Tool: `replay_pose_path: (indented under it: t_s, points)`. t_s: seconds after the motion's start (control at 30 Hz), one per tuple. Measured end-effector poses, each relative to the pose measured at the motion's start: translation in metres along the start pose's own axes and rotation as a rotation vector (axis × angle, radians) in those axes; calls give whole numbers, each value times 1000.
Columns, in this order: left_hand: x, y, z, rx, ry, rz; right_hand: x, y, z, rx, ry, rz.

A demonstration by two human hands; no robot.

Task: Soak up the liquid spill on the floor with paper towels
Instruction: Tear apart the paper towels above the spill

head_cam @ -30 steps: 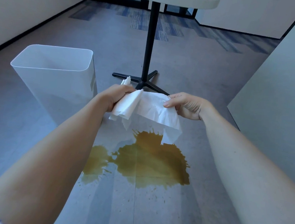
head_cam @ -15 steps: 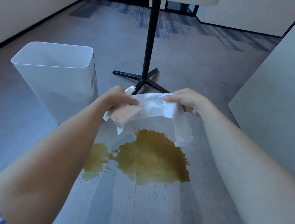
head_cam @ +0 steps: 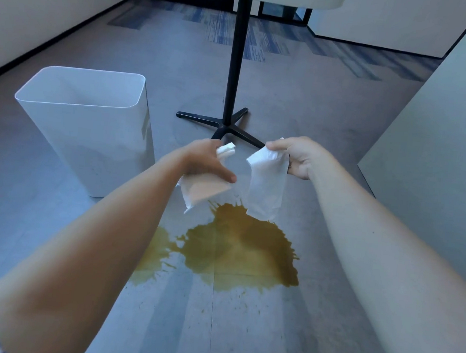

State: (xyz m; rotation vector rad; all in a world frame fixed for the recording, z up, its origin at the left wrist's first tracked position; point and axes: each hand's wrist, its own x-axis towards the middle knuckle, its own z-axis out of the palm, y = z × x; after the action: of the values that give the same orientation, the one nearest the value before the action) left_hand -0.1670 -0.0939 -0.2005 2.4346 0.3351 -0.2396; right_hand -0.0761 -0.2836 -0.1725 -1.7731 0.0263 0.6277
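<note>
While the brown spill [head_cam: 237, 254] lies on the floor [head_cam: 241, 341], both hands hover apart above its far edge. The left hand [head_cam: 202, 160] grips a folded wad [head_cam: 205, 192] of towels; the right hand [head_cam: 300, 156] pinches one towel [head_cam: 267, 187] by its top, dangling, lower edge just over the spill. Touching or not, can't tell. A white bin [head_cam: 90, 131] stands left.
</note>
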Motion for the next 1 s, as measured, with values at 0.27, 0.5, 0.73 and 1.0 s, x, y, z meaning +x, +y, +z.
replay_pose_path:
  t_s: [0.27,0.5,0.73,1.0]
  points:
    - [1,18,2,-232,22,95,-4,-3,20,-129,53,-182]
    - [3,21,5,-390,232,109,0,-1,21,-174,-54,-236]
    - [7,15,2,-344,245,62,-4,1,15,-491,-145,-259]
    - [9,10,7,-283,141,46,17,16,26,-978,-37,-411]
